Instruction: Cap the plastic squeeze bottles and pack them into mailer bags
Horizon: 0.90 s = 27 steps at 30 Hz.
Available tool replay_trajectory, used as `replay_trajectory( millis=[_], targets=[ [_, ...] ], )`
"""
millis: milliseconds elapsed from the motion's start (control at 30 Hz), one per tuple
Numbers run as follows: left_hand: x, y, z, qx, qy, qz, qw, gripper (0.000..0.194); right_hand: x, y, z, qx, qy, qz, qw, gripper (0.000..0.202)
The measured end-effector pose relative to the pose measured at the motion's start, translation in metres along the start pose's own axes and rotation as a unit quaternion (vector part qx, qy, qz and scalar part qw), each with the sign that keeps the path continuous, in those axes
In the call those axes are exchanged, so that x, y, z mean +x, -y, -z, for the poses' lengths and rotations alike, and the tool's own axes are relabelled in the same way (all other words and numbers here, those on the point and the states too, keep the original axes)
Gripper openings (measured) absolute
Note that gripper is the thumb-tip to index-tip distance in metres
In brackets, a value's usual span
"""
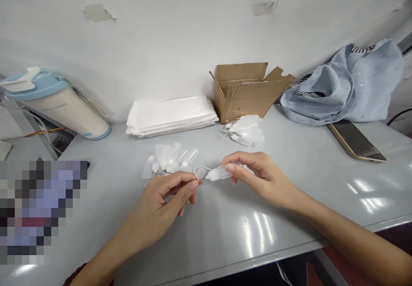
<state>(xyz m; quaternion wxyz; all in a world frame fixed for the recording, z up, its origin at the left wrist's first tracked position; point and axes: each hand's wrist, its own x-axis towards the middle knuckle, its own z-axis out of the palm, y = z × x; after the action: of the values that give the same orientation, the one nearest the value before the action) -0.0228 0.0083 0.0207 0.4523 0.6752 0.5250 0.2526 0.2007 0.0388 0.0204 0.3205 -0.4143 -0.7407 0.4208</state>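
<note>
My right hand point(254, 174) holds a small translucent squeeze bottle point(222, 173) between thumb and fingers, its white nozzle pointing left. A thin needle-like tip runs from the nozzle to the fingertips of my left hand point(172, 196). Those fingers are pinched at the needle's end, where a thin white strap point(202, 167) loops back to the bottle. Whether a small cap sits between the fingers is hidden. Just behind my left hand lies a pile of similar small bottles point(165, 157). A second pile of bottles point(247, 130), with thin metal tips showing, lies beyond my right hand.
A stack of white packets point(172, 112) lies against the wall beside an open cardboard box point(247, 99). At the left stands a cream and blue tumbler point(64, 106). A light-blue cloth bag point(367, 84) and a phone point(358, 140) are on the right. The grey table point(222, 234) has a front edge.
</note>
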Motion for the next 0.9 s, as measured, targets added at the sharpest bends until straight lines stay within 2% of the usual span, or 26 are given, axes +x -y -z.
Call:
replay_trajectory(
  millis=[300,567,900],
  targets=[
    [-0.001,0.001,-0.005,0.02,-0.012,0.006,1.0,0.025,-0.001,-0.004,-0.004,-0.025,0.025,0.016,0.999,0.023],
    [0.0,0.0,-0.008,0.043,-0.012,0.018,0.999,0.029,-0.001,-0.005,-0.01,-0.057,0.017,0.051,0.997,0.023],
    [0.0,-0.001,-0.01,0.004,-0.007,0.028,1.0,0.024,-0.003,-0.008,-0.014,-0.045,0.009,0.061,0.997,0.02]
  ],
)
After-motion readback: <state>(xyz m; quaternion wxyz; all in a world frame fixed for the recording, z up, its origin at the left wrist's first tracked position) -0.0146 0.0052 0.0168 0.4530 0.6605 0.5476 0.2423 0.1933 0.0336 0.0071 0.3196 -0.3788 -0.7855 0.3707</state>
